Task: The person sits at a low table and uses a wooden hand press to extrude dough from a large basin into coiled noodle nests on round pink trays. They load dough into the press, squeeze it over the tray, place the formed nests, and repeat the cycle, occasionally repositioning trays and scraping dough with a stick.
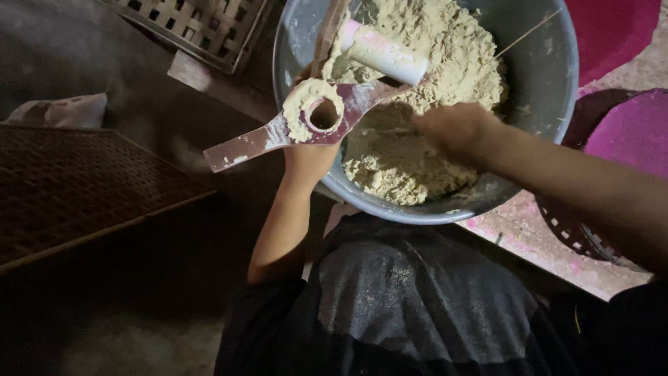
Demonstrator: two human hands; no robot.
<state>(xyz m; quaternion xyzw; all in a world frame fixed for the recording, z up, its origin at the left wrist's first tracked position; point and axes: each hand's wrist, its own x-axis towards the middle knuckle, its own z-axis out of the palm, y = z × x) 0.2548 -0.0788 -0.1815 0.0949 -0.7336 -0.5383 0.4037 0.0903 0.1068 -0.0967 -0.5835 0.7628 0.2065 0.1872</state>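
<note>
Left hand (309,157) under ring mould (316,118) (dusty) — right hand (456,129) in crumbly dough (417,104).

Dark woven mat (76,184) at left, pale cloth bundle (62,111) just behind it. Light lattice crate (202,24) top left. Pink round things (630,129) at right, dark slotted basket (581,233) below them. Pink-stained floor (543,247).
</note>
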